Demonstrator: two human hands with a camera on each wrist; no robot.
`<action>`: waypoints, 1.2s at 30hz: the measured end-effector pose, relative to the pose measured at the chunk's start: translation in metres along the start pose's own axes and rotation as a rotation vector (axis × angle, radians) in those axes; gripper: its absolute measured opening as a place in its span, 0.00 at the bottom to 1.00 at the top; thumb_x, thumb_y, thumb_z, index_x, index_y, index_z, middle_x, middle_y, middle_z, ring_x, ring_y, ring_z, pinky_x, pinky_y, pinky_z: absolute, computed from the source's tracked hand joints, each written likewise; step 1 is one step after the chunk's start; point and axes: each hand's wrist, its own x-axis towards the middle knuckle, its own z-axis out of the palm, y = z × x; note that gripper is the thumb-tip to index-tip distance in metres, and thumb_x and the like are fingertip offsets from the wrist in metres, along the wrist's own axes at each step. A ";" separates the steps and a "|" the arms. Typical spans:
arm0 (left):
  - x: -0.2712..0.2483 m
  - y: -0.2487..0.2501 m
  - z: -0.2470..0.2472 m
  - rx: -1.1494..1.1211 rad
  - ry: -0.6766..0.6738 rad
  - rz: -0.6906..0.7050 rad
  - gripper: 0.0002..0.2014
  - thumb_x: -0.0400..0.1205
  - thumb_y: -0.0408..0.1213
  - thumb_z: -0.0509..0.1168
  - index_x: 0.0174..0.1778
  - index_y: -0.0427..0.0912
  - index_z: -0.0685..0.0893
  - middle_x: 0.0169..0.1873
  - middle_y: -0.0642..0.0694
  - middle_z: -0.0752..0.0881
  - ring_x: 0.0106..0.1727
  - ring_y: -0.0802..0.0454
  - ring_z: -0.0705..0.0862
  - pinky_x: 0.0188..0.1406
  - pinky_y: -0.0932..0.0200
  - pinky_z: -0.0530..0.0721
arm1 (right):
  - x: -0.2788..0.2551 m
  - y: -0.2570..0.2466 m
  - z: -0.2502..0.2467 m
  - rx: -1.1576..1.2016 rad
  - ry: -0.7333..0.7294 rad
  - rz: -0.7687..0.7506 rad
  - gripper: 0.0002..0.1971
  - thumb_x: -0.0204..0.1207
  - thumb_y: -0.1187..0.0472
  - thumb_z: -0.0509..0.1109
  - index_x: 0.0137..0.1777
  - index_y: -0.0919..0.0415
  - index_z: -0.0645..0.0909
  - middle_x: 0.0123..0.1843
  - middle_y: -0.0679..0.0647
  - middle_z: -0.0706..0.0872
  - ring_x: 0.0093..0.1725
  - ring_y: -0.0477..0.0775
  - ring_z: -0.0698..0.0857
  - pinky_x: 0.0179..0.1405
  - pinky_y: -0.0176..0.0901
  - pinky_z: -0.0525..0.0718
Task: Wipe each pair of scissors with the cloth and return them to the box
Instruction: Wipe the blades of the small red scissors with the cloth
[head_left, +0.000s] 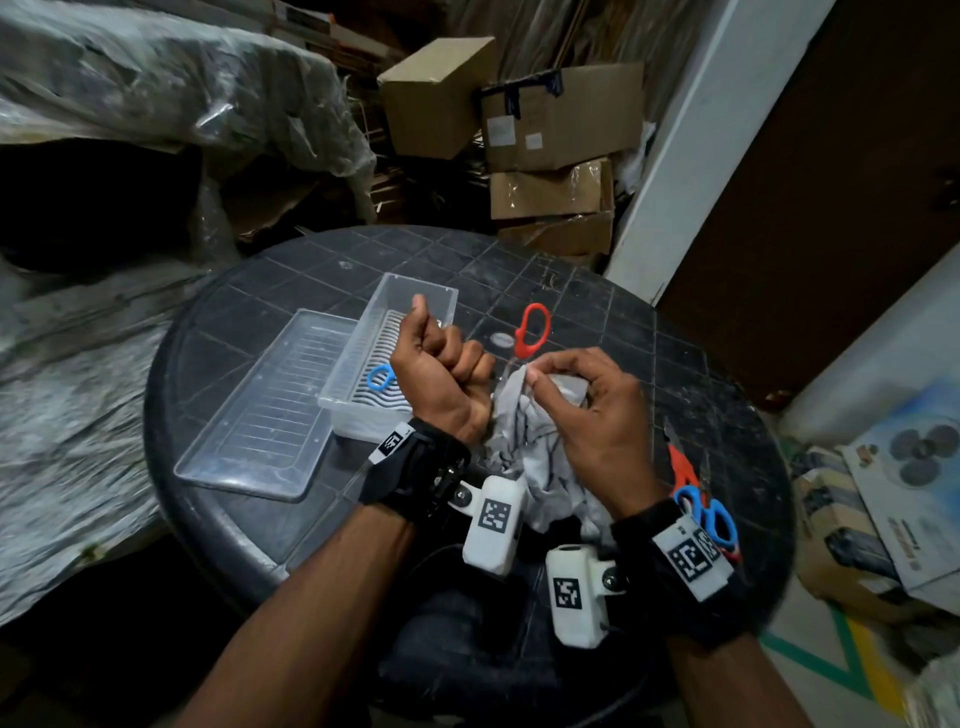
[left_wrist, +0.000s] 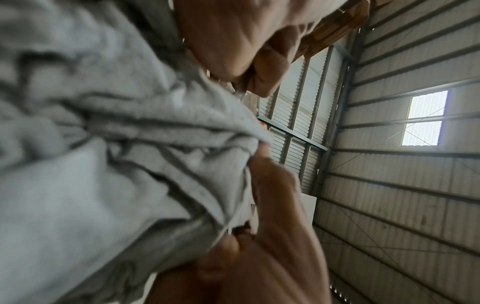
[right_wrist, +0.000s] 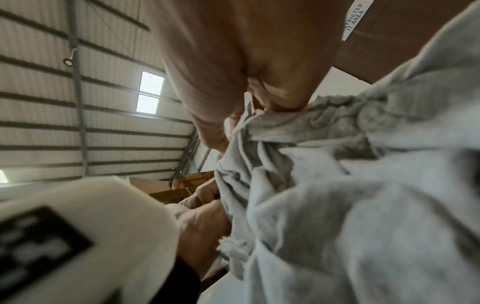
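Head view: the left hand (head_left: 441, 374) is curled into a fist round a bunch of the grey cloth (head_left: 524, 457), and the right hand (head_left: 587, 410) pinches the cloth's upper edge between thumb and fingers, just below the red-handled scissors (head_left: 532, 330), whose blades run down into the cloth. Left of the hands stands the clear box (head_left: 436, 296) with a blue scissor handle (head_left: 381, 378) showing inside, and its clear lid (head_left: 270, 410) lies beside it. Another pair of scissors (head_left: 704, 506), orange and blue, lies at the right edge of the round dark worktop (head_left: 571, 291), which is ruled in squares and dusty. Behind it are stacked cardboard boxes (head_left: 556, 135), plastic sheeting (head_left: 156, 88) and a white pillar (head_left: 685, 145). From the right wrist, a sign (right_wrist: 354, 20) reads "STRICTED IT AREA" below a ribbed metal roof (right_wrist: 52, 115).
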 end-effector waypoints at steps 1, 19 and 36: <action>0.000 0.000 0.000 0.006 0.002 0.001 0.27 0.89 0.46 0.60 0.24 0.51 0.58 0.19 0.53 0.53 0.19 0.55 0.48 0.17 0.62 0.49 | 0.002 0.000 0.003 -0.039 -0.003 -0.034 0.02 0.78 0.63 0.81 0.48 0.56 0.93 0.49 0.49 0.88 0.52 0.46 0.88 0.56 0.38 0.85; 0.001 0.003 0.001 0.032 -0.007 -0.008 0.27 0.89 0.47 0.60 0.25 0.52 0.57 0.19 0.54 0.52 0.19 0.56 0.48 0.15 0.64 0.51 | 0.010 0.013 0.016 -0.126 -0.169 -0.018 0.04 0.78 0.63 0.78 0.43 0.61 0.92 0.37 0.49 0.86 0.34 0.44 0.81 0.36 0.35 0.78; 0.010 0.010 -0.001 0.084 0.061 -0.113 0.27 0.90 0.41 0.58 0.23 0.51 0.58 0.17 0.55 0.55 0.15 0.59 0.52 0.10 0.65 0.54 | -0.003 0.020 0.031 0.136 -0.213 0.033 0.12 0.80 0.60 0.72 0.36 0.66 0.83 0.33 0.61 0.80 0.32 0.52 0.74 0.34 0.56 0.75</action>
